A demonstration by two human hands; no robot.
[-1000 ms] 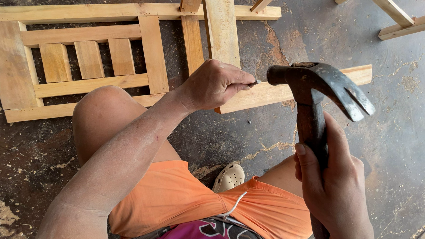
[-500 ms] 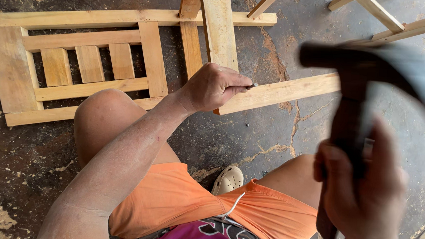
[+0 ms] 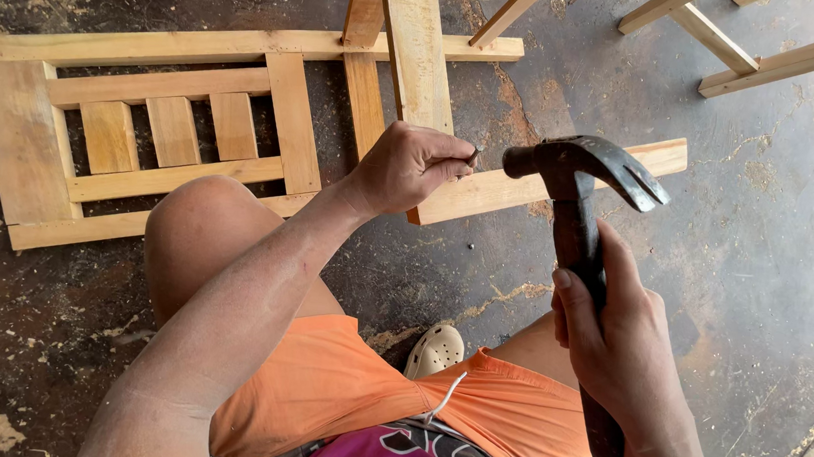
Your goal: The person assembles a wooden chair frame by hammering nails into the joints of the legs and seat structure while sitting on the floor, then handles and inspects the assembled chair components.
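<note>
My left hand (image 3: 409, 167) pinches a small nail (image 3: 473, 155) upright on a long wooden rail (image 3: 563, 177) of a flat wooden frame (image 3: 146, 134) lying on the floor. My right hand (image 3: 623, 344) grips the dark handle of a claw hammer (image 3: 577, 188). The hammer's steel head hovers just right of the nail, face towards it, close above the rail. My bare left knee sits in front of the frame.
A wide plank (image 3: 418, 48) and a thinner slat (image 3: 365, 82) cross the frame at the top. More wooden legs and rails (image 3: 772, 58) lie at the upper right. The stained concrete floor (image 3: 766, 282) surrounds everything. A pale clog (image 3: 435, 350) shows between my legs.
The hammer was raised up and to the right half a second ago, blurred in motion; now it has come back down beside the nail. My left hand stayed on the nail.
</note>
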